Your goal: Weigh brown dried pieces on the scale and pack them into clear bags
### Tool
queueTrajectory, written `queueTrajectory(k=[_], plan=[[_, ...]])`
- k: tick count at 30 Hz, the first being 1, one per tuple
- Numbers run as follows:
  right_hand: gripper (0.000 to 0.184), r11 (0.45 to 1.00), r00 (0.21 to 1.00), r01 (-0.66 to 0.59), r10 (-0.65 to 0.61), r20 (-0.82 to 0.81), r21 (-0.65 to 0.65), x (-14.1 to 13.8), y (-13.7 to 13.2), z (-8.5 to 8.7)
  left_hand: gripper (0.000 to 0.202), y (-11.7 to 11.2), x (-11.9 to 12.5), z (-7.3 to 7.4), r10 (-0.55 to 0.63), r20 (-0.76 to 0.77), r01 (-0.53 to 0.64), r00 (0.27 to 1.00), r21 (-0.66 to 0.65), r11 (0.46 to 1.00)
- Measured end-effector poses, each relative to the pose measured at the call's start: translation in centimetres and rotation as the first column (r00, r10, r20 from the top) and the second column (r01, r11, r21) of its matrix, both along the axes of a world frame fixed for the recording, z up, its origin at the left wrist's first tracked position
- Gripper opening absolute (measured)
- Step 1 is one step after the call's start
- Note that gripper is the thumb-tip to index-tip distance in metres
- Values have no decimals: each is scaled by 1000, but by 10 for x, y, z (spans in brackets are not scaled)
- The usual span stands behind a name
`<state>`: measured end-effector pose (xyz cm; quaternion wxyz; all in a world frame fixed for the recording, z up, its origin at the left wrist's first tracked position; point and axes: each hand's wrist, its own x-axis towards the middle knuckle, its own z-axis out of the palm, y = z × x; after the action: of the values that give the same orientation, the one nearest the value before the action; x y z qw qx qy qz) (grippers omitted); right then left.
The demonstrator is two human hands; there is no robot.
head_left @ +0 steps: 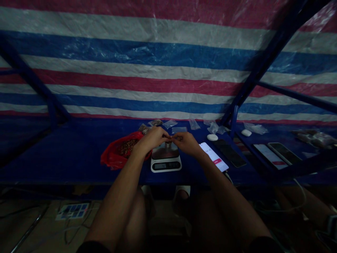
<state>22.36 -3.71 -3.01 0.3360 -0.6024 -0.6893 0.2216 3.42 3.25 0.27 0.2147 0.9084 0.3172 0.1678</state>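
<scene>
My left hand [155, 137] and my right hand [186, 143] meet over a small digital scale [166, 166] with a white body. The fingertips of both are pinched together, nearly touching. Whatever lies between them is too small and dark to name. Just below the fingers, a small metallic cup-like object [167, 144] stands on the scale's pan; its top is partly covered by the fingers. Beside my left forearm lies an open red plastic bag [112, 156] of small brown pieces [127, 147], perhaps seeds or nuts. The scale's display is lit, but I cannot read it.
Clear plastic bags [194, 124] and small filled bags [156, 122] lie along the back. To the right are a lit phone [214, 158], a dark phone [229, 153] and a white rounded object [212, 137]. A blue metal frame [252, 77] rises at right; another person's arm [310, 207] shows beyond.
</scene>
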Motion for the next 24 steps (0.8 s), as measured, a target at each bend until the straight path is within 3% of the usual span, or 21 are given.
queueTrajectory(k=[12,17,21,24], plan=[[24,999,1000,28,-28,1,-18,1,2,-2,26,-3,-7,-4,13,80,-7,997,-78,997],[23,997,995,55,-59,74,47,-7,-6,9,27,-1,-21,-9,97,93,-98,991,4,995],[23,999,963,-32,25,268,21,-35,-21,21,24,3,-33,-16,106,-57,-106,993,3,994],[30,996,862,-81,85,500,-28,-60,-28,24,20,6,-36,-21,100,-113,-102,989,-9,995]])
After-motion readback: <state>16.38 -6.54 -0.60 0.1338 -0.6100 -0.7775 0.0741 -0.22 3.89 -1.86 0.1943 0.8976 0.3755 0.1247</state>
